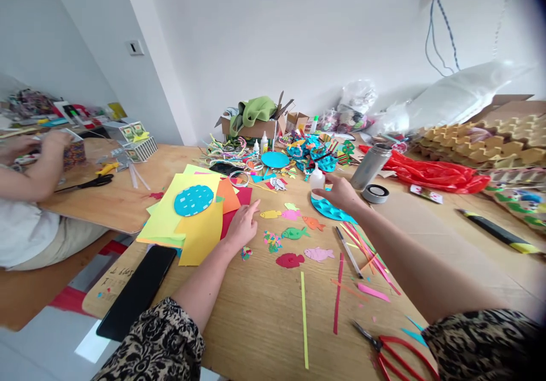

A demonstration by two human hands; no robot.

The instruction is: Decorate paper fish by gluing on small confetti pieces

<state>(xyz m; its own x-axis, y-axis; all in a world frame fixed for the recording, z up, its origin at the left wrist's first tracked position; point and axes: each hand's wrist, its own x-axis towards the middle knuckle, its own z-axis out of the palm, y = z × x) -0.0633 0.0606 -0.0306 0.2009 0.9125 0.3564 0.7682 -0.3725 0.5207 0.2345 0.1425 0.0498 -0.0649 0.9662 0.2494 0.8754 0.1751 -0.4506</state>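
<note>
My right hand (pixel 341 193) reaches over the table with its fingers closed round a small white glue bottle (pixel 317 181). The bottle stands upright at a wavy blue paper piece (pixel 330 209). My left hand (pixel 242 226) lies on the table with its index finger stretched out, holding nothing, beside a dark red sheet (pixel 230 222). Between my hands lie several paper fish, among them a green fish (pixel 294 233), a red fish (pixel 290 260) with a shiny spot on it, and a lilac fish (pixel 319 253). A pile of tiny coloured paper bits (pixel 272 241) is near them.
Red-handled scissors (pixel 379 344), a pen (pixel 348 251) and paper strips (pixel 304 318) lie in front. Yellow sheets (pixel 164 210) and a black phone (pixel 139 290) are left. A metal bottle (pixel 370 166) stands right, near a utility knife (pixel 499 230). Another person's arm (pixel 34 168) works far left.
</note>
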